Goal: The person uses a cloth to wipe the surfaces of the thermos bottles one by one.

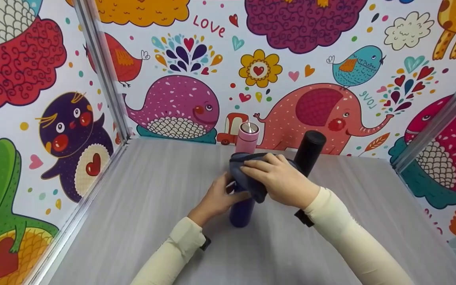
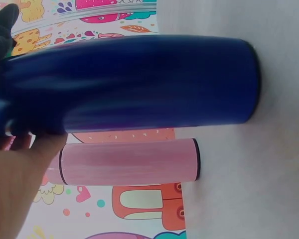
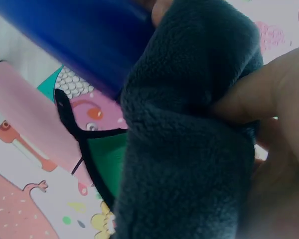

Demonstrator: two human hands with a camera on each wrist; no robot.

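A dark blue bottle (image 1: 240,217) stands upright in the middle of the table, its base at the tabletop in the left wrist view. My left hand (image 1: 217,198) grips its upper part, thumb and fingers curled round it. Over the bottle's top lies a dark grey plush cloth (image 1: 247,178), which hides the upper end. The right hand (image 1: 285,180) holds this cloth against the bottle, with folds bunched between thumb and fingers in the right wrist view. Black edging, a small black loop and a green patch (image 3: 108,157) show along one side of the cloth.
Behind the blue bottle, a pink bottle (image 1: 247,143) with a shiny lid stands near the back wall. A black bottle (image 1: 311,150) is at its right, partly behind the right hand. Printed cartoon panels with metal corner posts (image 1: 107,75) enclose the grey table (image 1: 152,178).
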